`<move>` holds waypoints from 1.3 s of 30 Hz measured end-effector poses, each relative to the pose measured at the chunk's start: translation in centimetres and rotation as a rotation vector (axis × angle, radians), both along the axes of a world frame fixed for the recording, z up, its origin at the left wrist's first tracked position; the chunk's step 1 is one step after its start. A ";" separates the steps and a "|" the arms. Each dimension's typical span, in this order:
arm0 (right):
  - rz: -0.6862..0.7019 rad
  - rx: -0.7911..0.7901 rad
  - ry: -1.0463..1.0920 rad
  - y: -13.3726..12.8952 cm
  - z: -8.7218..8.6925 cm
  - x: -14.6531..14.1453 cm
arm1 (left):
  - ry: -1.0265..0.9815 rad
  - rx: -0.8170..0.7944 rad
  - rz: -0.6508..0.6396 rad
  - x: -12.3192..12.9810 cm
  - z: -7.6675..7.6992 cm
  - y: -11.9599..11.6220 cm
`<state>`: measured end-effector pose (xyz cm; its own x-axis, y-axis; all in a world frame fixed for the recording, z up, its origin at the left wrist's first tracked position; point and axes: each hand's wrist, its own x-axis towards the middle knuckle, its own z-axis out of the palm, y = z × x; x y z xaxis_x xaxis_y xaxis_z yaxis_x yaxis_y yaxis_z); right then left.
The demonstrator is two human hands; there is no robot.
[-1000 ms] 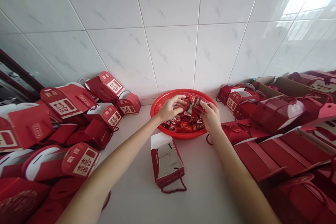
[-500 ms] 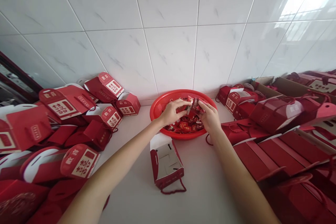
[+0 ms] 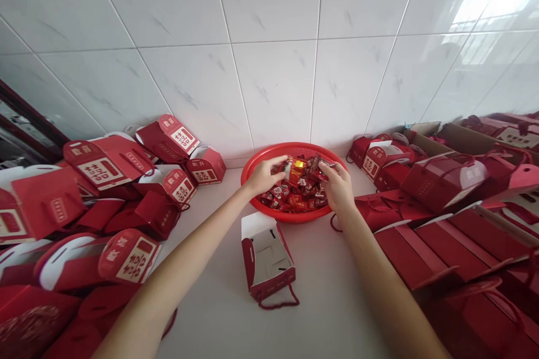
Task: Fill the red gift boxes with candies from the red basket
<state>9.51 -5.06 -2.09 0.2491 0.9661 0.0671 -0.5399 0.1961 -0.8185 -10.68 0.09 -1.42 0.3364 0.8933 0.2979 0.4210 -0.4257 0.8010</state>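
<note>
A red plastic basket (image 3: 252, 193) of small red wrapped candies (image 3: 297, 202) stands against the wall. Over its left side, my left hand (image 3: 268, 175) pinches wrapped candy, partly hidden by the fingers. My right hand (image 3: 337, 182), at the basket's right side, has its thumb and fingers closed on a dark red wrapped candy (image 3: 326, 165). Just in front of the basket lies an open red box (image 3: 268, 258), its pale inside facing up with no candy in it and its red cord handle towards me.
Red gift boxes (image 3: 130, 261) are heaped on the left of the white table (image 3: 219, 303). More red boxes (image 3: 442, 179) fill the right side, some beside open brown cartons. A tiled wall (image 3: 278, 84) rises behind the basket.
My hands have moved apart over the basket, the left one slightly left. More of the candies between them now shows, including a bright orange-yellow shine. The open box stays in place.
</note>
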 end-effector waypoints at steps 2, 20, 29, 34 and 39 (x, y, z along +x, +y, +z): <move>-0.015 -0.013 -0.030 0.0 -0.1 0.0 | 0.107 -0.022 0.118 -1.2 0.0 0.6; -0.036 -0.008 -0.071 -0.1 0.0 -0.3 | 0.696 0.001 -0.010 2.1 -0.4 3.8; -0.030 -0.004 -0.078 -0.1 0.0 -0.3 | 1.074 0.028 0.013 4.5 0.5 3.0; -0.039 -0.017 -0.098 -0.2 0.2 -0.3 | 1.123 0.024 0.068 4.8 0.9 2.7; -0.036 -0.017 -0.119 -0.1 0.1 -0.2 | 1.094 0.012 0.082 3.7 1.2 2.5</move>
